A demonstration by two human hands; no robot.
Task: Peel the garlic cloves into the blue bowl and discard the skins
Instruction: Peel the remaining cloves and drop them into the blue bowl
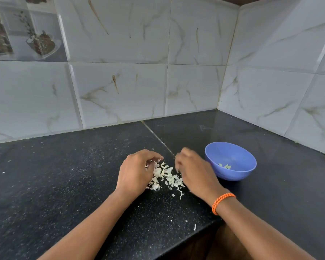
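Loose pile of thin white papery garlic skins lies just left of the round blue plastic bowl on the black speckled stone surface. A few pale peeled cloves sit inside the bowl. Left hand and right hand flank the pile, fingers curled down; cannot tell if either pinches anything. Skins look feather-light, brittle, likely to scatter: sweep together and scoop, not pinch singly.

Both hands, left hand and right hand, flanking garlic skins beside blue bowl
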